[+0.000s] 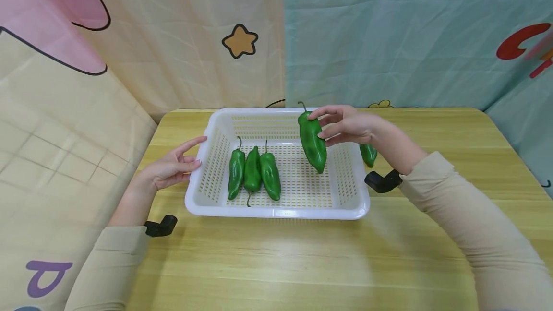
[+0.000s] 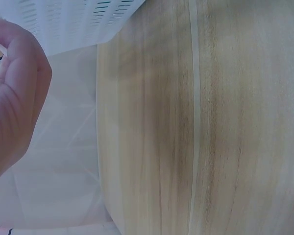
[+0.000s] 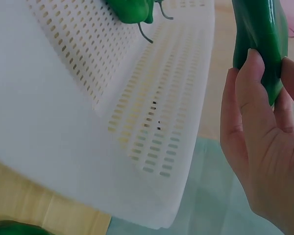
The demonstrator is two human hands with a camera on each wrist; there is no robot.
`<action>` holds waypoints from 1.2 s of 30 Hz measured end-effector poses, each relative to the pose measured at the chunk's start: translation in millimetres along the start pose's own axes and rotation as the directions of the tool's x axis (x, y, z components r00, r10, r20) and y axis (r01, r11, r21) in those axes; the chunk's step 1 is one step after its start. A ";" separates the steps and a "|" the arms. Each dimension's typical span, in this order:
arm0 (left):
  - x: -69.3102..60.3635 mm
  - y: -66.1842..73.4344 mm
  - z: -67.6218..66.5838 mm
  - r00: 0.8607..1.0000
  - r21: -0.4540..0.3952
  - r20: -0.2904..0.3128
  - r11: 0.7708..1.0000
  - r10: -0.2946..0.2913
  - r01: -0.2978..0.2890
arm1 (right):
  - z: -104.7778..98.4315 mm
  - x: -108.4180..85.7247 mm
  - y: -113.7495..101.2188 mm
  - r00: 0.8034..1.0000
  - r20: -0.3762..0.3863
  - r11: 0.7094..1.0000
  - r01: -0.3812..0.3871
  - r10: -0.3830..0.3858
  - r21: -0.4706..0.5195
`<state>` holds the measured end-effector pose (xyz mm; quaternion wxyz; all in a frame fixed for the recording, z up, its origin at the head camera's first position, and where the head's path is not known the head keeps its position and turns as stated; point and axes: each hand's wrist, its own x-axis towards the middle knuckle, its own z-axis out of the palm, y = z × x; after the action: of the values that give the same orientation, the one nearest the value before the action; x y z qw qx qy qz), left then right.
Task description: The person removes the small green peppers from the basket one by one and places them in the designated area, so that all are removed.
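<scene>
A long green pepper (image 1: 312, 143) hangs stem up over the right part of a white plastic basket (image 1: 276, 212). My right hand (image 1: 343, 124) pinches it from the right between thumb and fingers; the right wrist view shows the fingertips on the pepper (image 3: 264, 34). On the basket's left rim, my left hand (image 1: 173, 164) holds the edge with its fingertips. Inside lie three green peppers side by side: a left one (image 1: 235, 174), a middle one (image 1: 252, 172) with its stem toward me, and a right one (image 1: 270, 176).
Another green pepper (image 1: 368, 154) lies on the wooden table (image 1: 276, 263) just right of the basket, partly hidden by the right arm. Printed curtains (image 1: 367, 37) stand behind the table and along its sides. A black wrist mount (image 1: 382, 181) sticks out near the basket's right side.
</scene>
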<state>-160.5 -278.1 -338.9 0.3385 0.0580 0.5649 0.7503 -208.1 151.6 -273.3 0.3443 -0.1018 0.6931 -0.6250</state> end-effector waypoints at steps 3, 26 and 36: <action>0.1 0.4 -0.1 1.000 0.003 -0.001 1.000 0.001 -0.001 | -4.1 -4.4 -0.8 1.000 0.001 1.000 0.001 -0.001 0.011; 0.5 -2.4 -4.9 0.999 -0.005 0.030 1.000 0.014 -0.014 | -38.8 -38.7 6.5 0.998 -0.049 0.999 0.041 -0.041 0.010; 1.3 -3.5 -6.2 0.999 -0.018 0.043 1.000 0.025 -0.024 | -53.4 -50.7 12.1 0.997 -0.064 0.999 0.044 -0.043 0.024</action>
<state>-162.9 -281.9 -344.6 0.3419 0.0784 0.5502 0.7578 -199.2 225.5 -267.9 0.3098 -0.0928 0.6934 -0.6439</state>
